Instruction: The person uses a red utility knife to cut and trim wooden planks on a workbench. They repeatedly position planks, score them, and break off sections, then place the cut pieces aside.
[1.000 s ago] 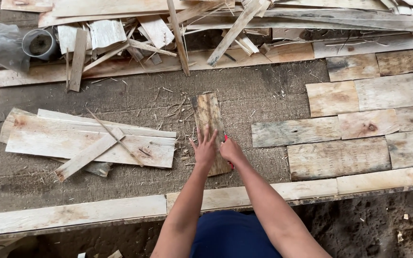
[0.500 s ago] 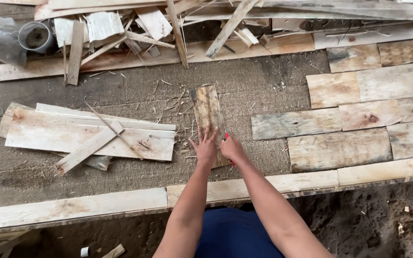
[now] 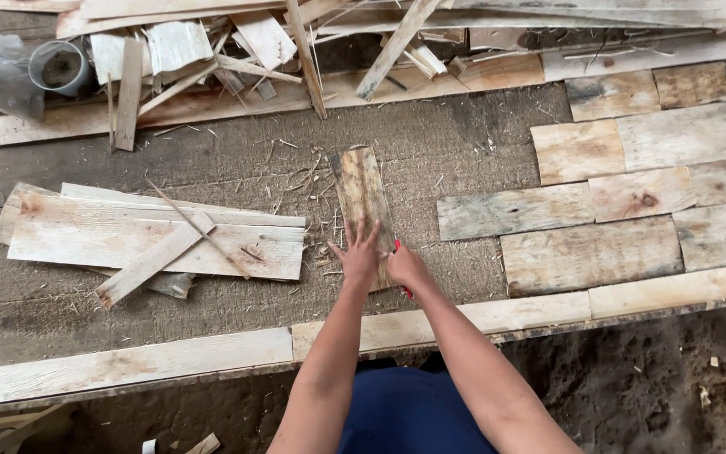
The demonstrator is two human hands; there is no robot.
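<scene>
- Head view: the left hand (image 3: 358, 252) lies flat, fingers spread apart, on the near end of a short weathered plank (image 3: 363, 206) that runs lengthwise away from the person, in the middle of the rough grey work surface (image 3: 464, 151).
- The right hand (image 3: 405, 267) is just beside it at the plank's near right edge, fingers curled shut around a red-handled tool (image 3: 400, 267); most of the tool is hidden, so its kind cannot be told.
- Judgement: to work this edge well, press the spread palm down firmly so the plank cannot skid, and keep its fingertips away from the tool's line.
- A stack of pale boards (image 3: 153, 235) lies to the left, and fitted planks (image 3: 598, 210) to the right, well apart from the hands.
</scene>
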